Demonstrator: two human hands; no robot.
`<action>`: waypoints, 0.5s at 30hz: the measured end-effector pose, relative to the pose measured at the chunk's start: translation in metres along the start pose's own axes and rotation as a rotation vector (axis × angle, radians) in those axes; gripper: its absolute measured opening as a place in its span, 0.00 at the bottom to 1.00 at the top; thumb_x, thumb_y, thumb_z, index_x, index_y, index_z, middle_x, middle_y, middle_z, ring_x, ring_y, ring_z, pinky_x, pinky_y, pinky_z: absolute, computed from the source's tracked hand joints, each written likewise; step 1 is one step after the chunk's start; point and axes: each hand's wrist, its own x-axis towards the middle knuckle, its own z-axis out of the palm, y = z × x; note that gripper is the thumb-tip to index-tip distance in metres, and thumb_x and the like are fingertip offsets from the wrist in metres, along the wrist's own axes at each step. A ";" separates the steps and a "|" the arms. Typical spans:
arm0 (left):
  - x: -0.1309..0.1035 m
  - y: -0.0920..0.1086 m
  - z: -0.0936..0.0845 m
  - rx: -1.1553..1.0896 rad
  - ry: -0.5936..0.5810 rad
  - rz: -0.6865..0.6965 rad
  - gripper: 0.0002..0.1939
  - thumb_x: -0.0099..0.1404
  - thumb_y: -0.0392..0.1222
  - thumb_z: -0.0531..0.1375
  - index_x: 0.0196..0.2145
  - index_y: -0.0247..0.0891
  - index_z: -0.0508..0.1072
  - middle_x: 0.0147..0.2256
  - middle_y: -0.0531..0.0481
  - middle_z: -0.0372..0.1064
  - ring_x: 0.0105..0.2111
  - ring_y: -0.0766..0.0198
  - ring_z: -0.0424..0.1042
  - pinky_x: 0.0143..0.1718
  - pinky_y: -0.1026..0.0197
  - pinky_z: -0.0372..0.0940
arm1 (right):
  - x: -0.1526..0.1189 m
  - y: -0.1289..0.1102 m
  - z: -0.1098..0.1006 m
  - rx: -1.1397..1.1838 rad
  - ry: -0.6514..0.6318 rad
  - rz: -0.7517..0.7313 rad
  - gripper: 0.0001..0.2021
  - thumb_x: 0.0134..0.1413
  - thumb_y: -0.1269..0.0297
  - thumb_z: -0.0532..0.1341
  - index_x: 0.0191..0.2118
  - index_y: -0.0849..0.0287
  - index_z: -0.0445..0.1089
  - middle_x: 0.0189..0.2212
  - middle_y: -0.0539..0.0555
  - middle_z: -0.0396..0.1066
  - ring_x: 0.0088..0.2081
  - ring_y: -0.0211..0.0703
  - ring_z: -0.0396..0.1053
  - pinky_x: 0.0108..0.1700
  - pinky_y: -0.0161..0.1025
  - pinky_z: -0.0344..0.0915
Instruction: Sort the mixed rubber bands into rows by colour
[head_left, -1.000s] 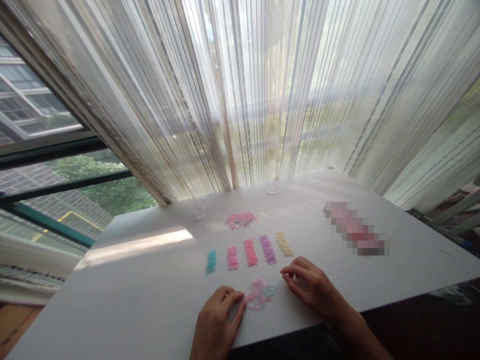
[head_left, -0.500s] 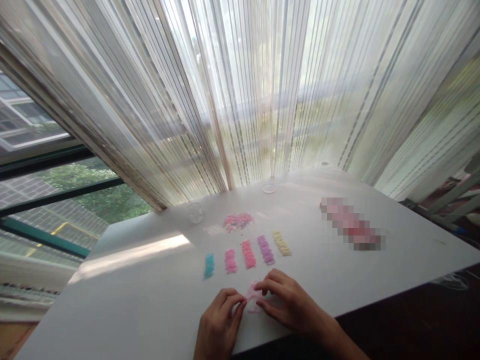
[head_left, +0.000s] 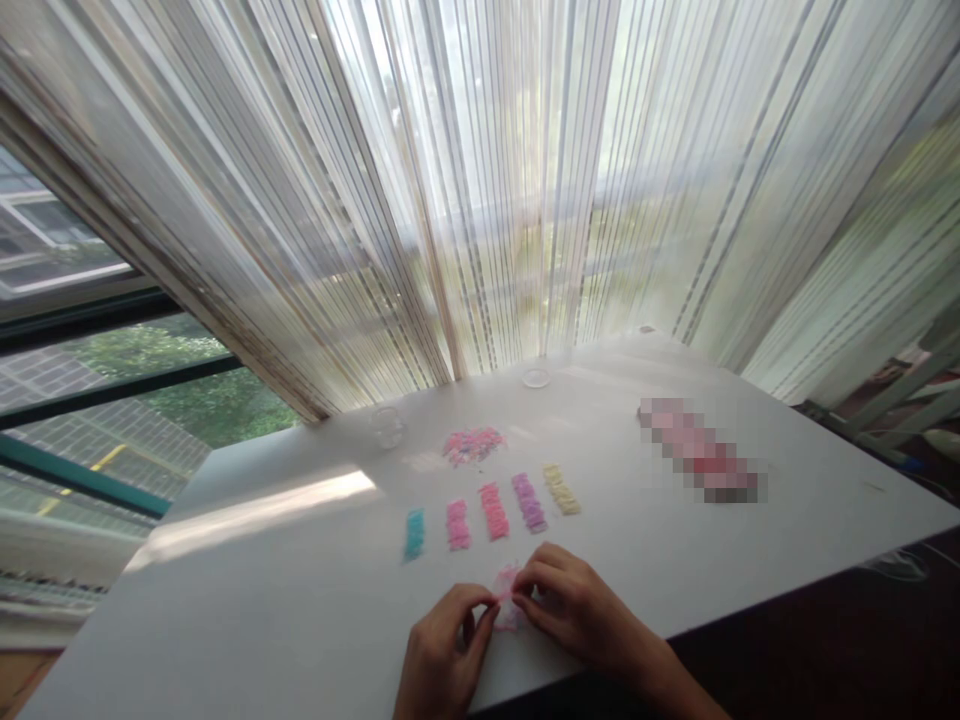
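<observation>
Near the table's front edge, a small pink, partly see-through piece (head_left: 507,618) lies between my hands; it looks like thin film or a little bag, but its kind is unclear. My left hand (head_left: 447,640) pinches its left side between thumb and forefinger. From the right, my right hand (head_left: 574,598) pinches it too, its fingertips close to the left ones. Just beyond the hands is a row of small coloured strips: a teal strip (head_left: 413,534), a pink strip (head_left: 457,524), a coral strip (head_left: 493,511), a purple strip (head_left: 529,502) and a yellow strip (head_left: 562,488).
Behind the row is a loose pile of small, mostly pink pieces (head_left: 472,446). A clear round container (head_left: 388,428) and a clear round lid (head_left: 535,378) stand toward the back of the white table (head_left: 262,600). A blurred-out pinkish object (head_left: 697,450) lies at right. Curtains (head_left: 510,200) hang behind.
My right hand's fingertips, a little apart before, have closed together on the pink piece. Both hands have drawn slightly closer to each other. The view has shifted a little.
</observation>
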 end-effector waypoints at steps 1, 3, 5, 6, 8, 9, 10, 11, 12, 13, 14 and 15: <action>-0.001 0.000 0.000 -0.015 0.002 -0.012 0.04 0.71 0.38 0.59 0.39 0.41 0.74 0.32 0.53 0.76 0.25 0.69 0.73 0.27 0.71 0.69 | 0.000 0.000 0.000 0.000 -0.002 0.003 0.05 0.59 0.74 0.63 0.38 0.57 0.74 0.32 0.52 0.72 0.34 0.42 0.70 0.37 0.36 0.66; -0.002 0.000 0.001 -0.042 0.003 -0.036 0.04 0.70 0.37 0.59 0.41 0.41 0.75 0.33 0.52 0.76 0.27 0.68 0.74 0.29 0.70 0.70 | 0.000 -0.001 0.000 0.006 -0.005 0.003 0.06 0.59 0.74 0.64 0.38 0.57 0.74 0.32 0.52 0.72 0.35 0.42 0.70 0.37 0.36 0.67; -0.002 0.000 0.001 -0.062 0.000 -0.031 0.06 0.70 0.36 0.60 0.44 0.41 0.75 0.35 0.50 0.77 0.29 0.67 0.75 0.31 0.70 0.71 | 0.000 -0.001 0.000 0.023 -0.004 -0.006 0.06 0.58 0.75 0.64 0.38 0.56 0.74 0.33 0.52 0.73 0.36 0.42 0.71 0.38 0.36 0.67; -0.002 0.001 0.002 -0.069 -0.005 -0.019 0.07 0.70 0.36 0.59 0.44 0.41 0.75 0.36 0.50 0.77 0.29 0.67 0.75 0.31 0.70 0.71 | 0.000 -0.001 0.000 0.033 -0.003 -0.011 0.07 0.58 0.76 0.64 0.38 0.56 0.75 0.34 0.53 0.73 0.37 0.42 0.71 0.39 0.36 0.68; -0.003 0.000 0.003 -0.072 -0.024 0.000 0.08 0.70 0.35 0.59 0.44 0.41 0.76 0.36 0.50 0.76 0.28 0.68 0.74 0.30 0.69 0.71 | 0.001 -0.001 -0.001 0.049 -0.004 -0.017 0.08 0.57 0.76 0.64 0.39 0.56 0.75 0.35 0.53 0.73 0.38 0.42 0.72 0.40 0.35 0.68; -0.003 -0.001 0.003 -0.070 -0.027 0.001 0.07 0.70 0.35 0.59 0.43 0.41 0.76 0.35 0.49 0.76 0.27 0.68 0.74 0.30 0.69 0.70 | 0.001 0.000 -0.001 0.052 -0.006 -0.016 0.08 0.57 0.76 0.64 0.39 0.56 0.75 0.35 0.53 0.73 0.38 0.42 0.72 0.40 0.35 0.68; -0.004 -0.002 0.004 -0.067 -0.028 -0.005 0.07 0.70 0.35 0.59 0.43 0.41 0.76 0.35 0.49 0.76 0.27 0.68 0.73 0.30 0.69 0.70 | 0.001 0.000 -0.001 0.052 -0.008 -0.014 0.08 0.57 0.77 0.64 0.39 0.56 0.75 0.35 0.53 0.73 0.38 0.42 0.72 0.40 0.35 0.68; -0.005 -0.003 0.005 -0.064 -0.024 -0.017 0.06 0.70 0.35 0.59 0.42 0.41 0.76 0.35 0.49 0.76 0.27 0.68 0.73 0.29 0.69 0.70 | 0.001 0.000 -0.001 0.051 -0.011 -0.011 0.08 0.57 0.77 0.64 0.39 0.56 0.75 0.35 0.53 0.73 0.37 0.42 0.72 0.40 0.35 0.68; -0.005 -0.004 0.005 -0.063 -0.018 -0.029 0.06 0.70 0.35 0.59 0.41 0.41 0.76 0.35 0.49 0.76 0.27 0.67 0.74 0.29 0.69 0.70 | 0.001 0.000 -0.001 0.051 -0.012 -0.009 0.09 0.56 0.77 0.64 0.38 0.56 0.75 0.34 0.52 0.73 0.37 0.42 0.72 0.40 0.35 0.68; -0.006 -0.005 0.006 -0.064 -0.011 -0.041 0.05 0.70 0.36 0.59 0.40 0.41 0.76 0.35 0.49 0.76 0.27 0.67 0.74 0.29 0.69 0.70 | 0.001 0.000 0.000 0.050 -0.011 -0.007 0.09 0.56 0.77 0.64 0.38 0.56 0.75 0.34 0.52 0.73 0.37 0.41 0.72 0.39 0.35 0.68; -0.006 -0.005 0.006 -0.066 -0.008 -0.053 0.05 0.70 0.36 0.60 0.39 0.41 0.76 0.34 0.49 0.76 0.27 0.67 0.74 0.29 0.69 0.70 | 0.001 0.001 0.000 0.050 -0.010 -0.003 0.08 0.56 0.77 0.64 0.38 0.56 0.75 0.34 0.52 0.73 0.36 0.41 0.72 0.39 0.35 0.68; -0.007 -0.005 0.006 -0.069 -0.009 -0.068 0.05 0.70 0.37 0.60 0.39 0.41 0.76 0.34 0.50 0.76 0.27 0.67 0.74 0.29 0.69 0.70 | 0.001 0.001 0.000 0.049 -0.008 0.003 0.07 0.57 0.76 0.64 0.38 0.57 0.75 0.34 0.52 0.72 0.36 0.41 0.72 0.39 0.35 0.68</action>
